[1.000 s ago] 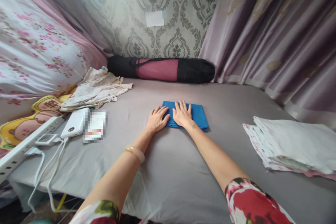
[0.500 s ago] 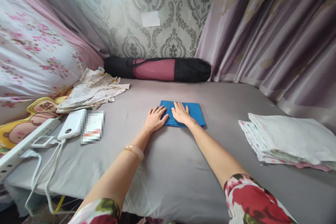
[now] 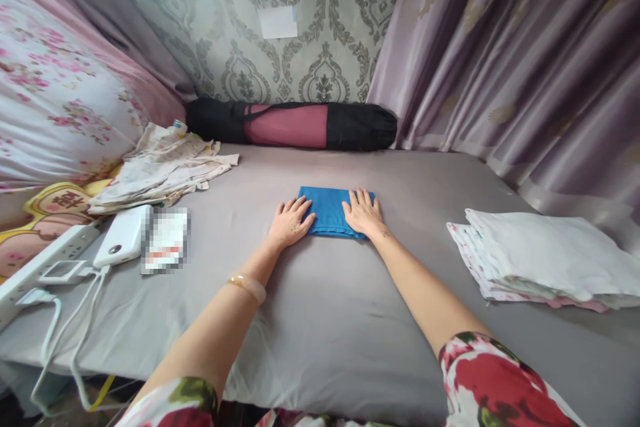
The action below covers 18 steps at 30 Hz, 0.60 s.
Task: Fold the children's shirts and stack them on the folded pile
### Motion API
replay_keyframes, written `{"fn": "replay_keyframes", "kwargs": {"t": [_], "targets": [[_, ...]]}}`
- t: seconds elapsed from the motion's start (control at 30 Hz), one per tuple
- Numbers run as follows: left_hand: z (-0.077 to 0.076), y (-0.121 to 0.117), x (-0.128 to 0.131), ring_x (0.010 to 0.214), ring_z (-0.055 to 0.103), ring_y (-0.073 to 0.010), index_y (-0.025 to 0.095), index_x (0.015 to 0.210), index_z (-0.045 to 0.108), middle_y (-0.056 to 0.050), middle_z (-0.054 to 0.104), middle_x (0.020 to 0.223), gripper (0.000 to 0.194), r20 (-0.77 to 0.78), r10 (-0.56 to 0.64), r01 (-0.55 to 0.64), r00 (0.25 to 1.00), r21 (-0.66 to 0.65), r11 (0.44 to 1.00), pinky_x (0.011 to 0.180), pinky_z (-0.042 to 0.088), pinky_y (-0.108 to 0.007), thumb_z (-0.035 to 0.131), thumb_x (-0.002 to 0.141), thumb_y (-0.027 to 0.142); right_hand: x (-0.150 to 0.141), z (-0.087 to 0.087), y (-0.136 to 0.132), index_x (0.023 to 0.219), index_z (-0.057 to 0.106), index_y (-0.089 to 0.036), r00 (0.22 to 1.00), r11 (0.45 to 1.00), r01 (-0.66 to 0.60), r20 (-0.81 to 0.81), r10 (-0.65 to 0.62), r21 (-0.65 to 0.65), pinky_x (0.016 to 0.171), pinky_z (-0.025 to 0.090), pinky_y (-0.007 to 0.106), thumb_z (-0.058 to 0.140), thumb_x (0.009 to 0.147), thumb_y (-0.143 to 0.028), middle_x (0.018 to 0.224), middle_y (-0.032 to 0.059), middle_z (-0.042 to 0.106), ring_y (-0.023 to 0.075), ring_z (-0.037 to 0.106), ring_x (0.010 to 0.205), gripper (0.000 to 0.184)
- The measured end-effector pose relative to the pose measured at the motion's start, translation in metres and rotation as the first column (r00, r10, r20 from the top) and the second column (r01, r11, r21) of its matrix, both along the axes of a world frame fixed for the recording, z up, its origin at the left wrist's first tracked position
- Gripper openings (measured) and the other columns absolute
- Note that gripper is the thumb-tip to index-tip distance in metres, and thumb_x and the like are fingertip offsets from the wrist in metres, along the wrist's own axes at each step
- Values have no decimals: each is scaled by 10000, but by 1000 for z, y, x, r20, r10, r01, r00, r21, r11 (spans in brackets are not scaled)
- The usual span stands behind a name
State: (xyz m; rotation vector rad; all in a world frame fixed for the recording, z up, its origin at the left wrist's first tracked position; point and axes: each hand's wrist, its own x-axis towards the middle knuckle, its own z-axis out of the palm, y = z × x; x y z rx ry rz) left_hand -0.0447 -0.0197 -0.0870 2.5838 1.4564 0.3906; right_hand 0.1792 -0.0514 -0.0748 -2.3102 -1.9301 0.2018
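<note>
On the grey sheet (image 3: 330, 327), it's the folded blue cloth (image 3: 327, 209) lying flat, left hand (image 3: 291, 221) spread over its left edge, right hand (image 3: 363, 215) splayed across its right end, neither gripping!

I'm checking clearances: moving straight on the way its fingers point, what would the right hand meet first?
Beyond the blue cloth under it, the right hand would probably meet the black-and-maroon bag; depth is uncertain.

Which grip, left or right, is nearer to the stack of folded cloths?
Right. The right grip rests on the right end of the folded blue cloth, left of the stack; the left grip is farther, at the cloth's left edge.
</note>
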Motion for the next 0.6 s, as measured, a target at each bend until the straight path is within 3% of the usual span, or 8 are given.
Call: {"fn": "replay_keyframes", "kwargs": {"t": [0.1,0.17,0.23,0.3,0.37,0.47,0.6], "targets": [[0,0,0,1450,295,-257,277,1461,424,-48,372,1564,537,-5,12,-12,1000,-9,1000,1198,175,-477,304,988,502,1,3,2,1541,275,-134,996,1000,13,-89,-11,18,1188,111,524,220,1010,-421,1621,131,198,280,125,1495,606],[2,1,1,1439,317,-247,239,1476,394,-79,374,1559,559,21,49,-48,999,-26,998,1194,197,-449,305,988,496,8,9,5,1523,312,-130,978,995,79,-199,-67,56,1193,161,440,221,1009,-387,1610,128,236,243,186,1484,582],[4,4,2,1408,368,-247,188,1465,408,-118,417,1521,572,63,134,-130,989,-54,990,1176,249,-410,312,984,482,21,14,6,1491,366,-116,931,974,214,-318,-181,73,1154,264,338,208,1007,-347,1563,133,347,207,314,1434,559],[9,11,3,1354,434,-264,164,1376,523,-145,495,1437,536,86,255,-246,963,-96,964,1138,318,-385,338,973,465,38,19,5,1410,475,-115,874,943,332,-387,-294,34,1049,393,296,209,1001,-319,1430,147,524,203,494,1303,529],[14,19,4,1285,498,-290,168,1231,644,-167,555,1338,480,76,384,-370,920,-154,916,1087,381,-387,381,951,455,56,21,0,1258,609,-113,844,926,375,-397,-361,-43,898,490,295,247,991,-310,1206,158,676,216,643,1086,490],[23,32,6,1219,545,-331,166,1072,718,-201,606,1224,443,17,508,-490,861,-241,838,1022,434,-407,448,908,476,72,22,-9,1013,717,-98,852,926,356,-363,-376,-124,747,520,303,386,955,-327,925,167,741,243,705,865,407],[29,41,9,1197,564,-350,162,961,729,-203,668,1099,418,-51,495,-486,867,-302,820,1003,439,-430,534,852,515,69,22,-14,981,738,-117,884,935,330,-306,-355,-131,833,499,357,520,897,-373,982,198,735,311,678,1017,347]]}}
